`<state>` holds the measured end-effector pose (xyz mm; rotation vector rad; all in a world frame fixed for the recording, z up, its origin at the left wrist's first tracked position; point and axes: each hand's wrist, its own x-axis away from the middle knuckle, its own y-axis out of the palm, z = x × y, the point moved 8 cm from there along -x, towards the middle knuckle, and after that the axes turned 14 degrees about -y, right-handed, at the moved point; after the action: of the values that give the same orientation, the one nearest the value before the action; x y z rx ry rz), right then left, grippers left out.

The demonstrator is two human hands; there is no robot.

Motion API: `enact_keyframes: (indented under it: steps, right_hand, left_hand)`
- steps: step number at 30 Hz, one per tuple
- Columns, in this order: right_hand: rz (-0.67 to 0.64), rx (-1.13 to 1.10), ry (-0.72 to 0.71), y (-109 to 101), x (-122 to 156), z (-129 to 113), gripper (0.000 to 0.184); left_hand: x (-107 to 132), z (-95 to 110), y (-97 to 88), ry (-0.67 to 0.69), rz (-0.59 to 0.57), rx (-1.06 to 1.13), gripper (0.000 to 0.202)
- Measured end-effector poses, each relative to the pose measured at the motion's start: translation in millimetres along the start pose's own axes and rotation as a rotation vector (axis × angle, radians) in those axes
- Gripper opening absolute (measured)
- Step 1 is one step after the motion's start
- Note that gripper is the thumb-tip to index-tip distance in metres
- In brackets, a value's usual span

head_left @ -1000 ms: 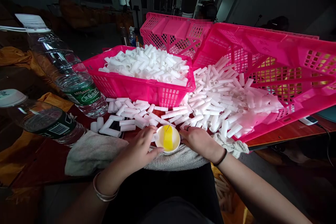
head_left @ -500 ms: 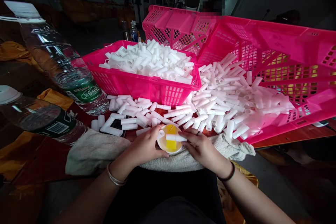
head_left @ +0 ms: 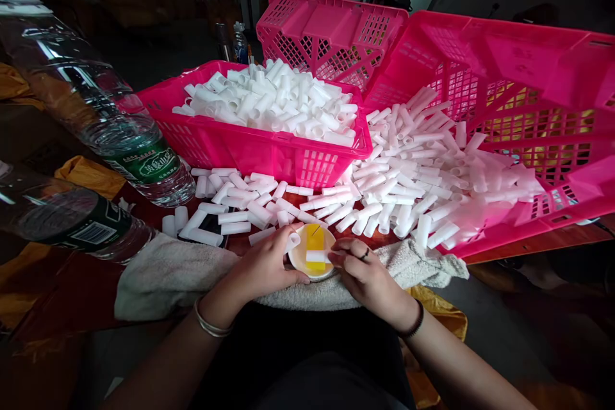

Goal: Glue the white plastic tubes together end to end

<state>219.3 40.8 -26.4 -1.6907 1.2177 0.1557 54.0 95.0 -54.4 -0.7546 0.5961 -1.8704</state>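
Observation:
In front of me is a small white bowl (head_left: 296, 261) with a yellow piece (head_left: 315, 238) inside and a thin dark sliver at its top. My left hand (head_left: 266, 264) curls around the bowl's left side, thumb along the near rim. Its fingers hold a short white plastic tube (head_left: 293, 242), the open end facing the bowl. Pinched in my right hand (head_left: 368, 275) is another white tube (head_left: 316, 256), lying level over the yellow piece. Whether it touches that piece I cannot tell. A pale towel (head_left: 177, 272) lies under the bowl and along the table edge.
Beyond my hands stands a pink basket (head_left: 240, 152) heaped with white tubes. A larger pink crate (head_left: 480, 51) lies tipped at the right, tubes spilling onto the table. Two water bottles (head_left: 154, 160) are at the left. Loose tubes (head_left: 235, 228) lie near a dark flat object.
My right hand has shifted slightly right and its fingers have curled in further, covering more of the tube. My left hand stays at the bowl. The view has tilted slightly.

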Motion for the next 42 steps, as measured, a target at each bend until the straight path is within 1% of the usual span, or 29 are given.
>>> enact_keyframes:
  steps: [1,4,5,6,8,10,11,13,14,15,16,19,20,21,22,23,25,26,27,29,32,33,34,35,37,38,39,40,42]
  right_hand:
    - [-0.003,-0.015,0.013,1,1,1,0.022]
    - [-0.026,-0.057,0.156,4,6,10,0.03]
    - [-0.03,-0.036,0.175,4,8,11,0.032]
    - [-0.027,0.009,0.159,4,8,10,0.029]
    - [-0.011,0.103,0.064,2,7,3,0.021]
    - [0.001,0.103,0.007,2,7,0,0.018]
    - [0.009,0.059,0.025,3,8,2,0.019]
    - [0.022,-0.04,0.121,3,11,9,0.023]
    - [0.027,-0.052,0.156,3,12,11,0.025]
    - [0.029,-0.027,0.159,2,13,11,0.024]
    - [0.031,0.024,0.12,1,12,8,0.022]
    - [0.026,0.171,-0.097,1,9,-7,0.017]
    - [0.041,0.168,-0.126,1,9,-9,0.017]
    - [0.081,0.131,-0.113,0,9,-8,0.015]
    - [0.142,0.066,-0.056,-4,9,-4,0.014]
    - [0.214,-0.014,0.025,-8,9,1,0.014]
    - [0.337,-0.17,0.178,-15,11,8,0.016]
    - [0.373,-0.22,0.224,-19,10,8,0.017]
    - [0.382,-0.249,0.242,-23,7,4,0.017]
    - [0.337,-0.265,0.224,-30,-2,-8,0.017]
    - [0.168,-0.214,0.171,-36,-16,-29,0.017]
    - [0.113,-0.172,0.16,-37,-19,-35,0.015]
    - [0.082,-0.113,0.137,-39,-21,-42,0.011]
    - [0.079,-0.043,0.1,-42,-23,-49,0.006]
    - [0.131,0.094,0.024,-48,-20,-65,0.019]
    - [0.16,0.148,0.014,-50,-16,-70,0.026]
    - [0.169,0.176,0.037,-49,-10,-73,0.031]
    - [0.164,0.176,0.096,-46,-1,-73,0.033]
    - [0.157,0.142,0.265,-40,20,-67,0.034]
  left_hand:
    - [0,-1,0.4,0.0,0.001,-0.004,0.09]
    - [-1,-1,1.2,0.021,0.012,-0.005,0.091]
    - [-1,-1,1.2,0.029,0.016,-0.002,0.091]
    - [-1,-1,1.3,0.034,0.019,0.004,0.091]
    - [-1,-2,1.5,0.035,0.018,0.016,0.092]
    - [-1,-2,1.6,0.036,0.015,0.03,0.092]
    - [-1,-2,1.6,0.042,0.013,0.038,0.092]
    - [-1,0,1.6,0.061,0.01,0.05,0.092]
    - [-1,0,1.5,0.069,0.011,0.053,0.092]
    - [-2,0,1.3,0.076,0.012,0.053,0.092]
    - [-2,0,1.1,0.079,0.015,0.049,0.091]
    - [-3,0,0.4,0.088,0.01,0.017,0.088]
    - [-2,1,0.2,0.099,0.001,0.0,0.089]
    - [1,2,-1.0,0.121,-0.002,-0.017,0.091]
    - [4,5,-3.7,0.151,0.013,-0.035,0.09]
    - [9,9,-7.5,0.185,0.041,-0.058,0.081]
    - [19,18,-15.7,0.243,0.11,-0.125,0.049]
    - [24,23,-18.8,0.268,0.138,-0.166,0.033]
    - [29,28,-20.8,0.294,0.159,-0.21,0.024]
    - [39,42,-22.9,0.372,0.2,-0.293,0.018]
    - [56,66,-22.9,0.486,0.3,-0.41,0.018]
    - [61,73,-20.6,0.497,0.314,-0.437,0.017]
    - [65,79,-16.4,0.492,0.298,-0.443,0.015]
    - [70,84,-10.3,0.479,0.25,-0.419,0.013]
    - [78,92,7.5,0.435,0.089,-0.309,0.011]
    - [83,95,18.1,0.409,0.01,-0.252,0.012]
    - [87,98,28.7,0.39,-0.045,-0.212,0.013]
    - [91,100,39.2,0.383,-0.073,-0.203,0.015]
    - [96,106,60.6,0.395,-0.071,-0.282,0.017]
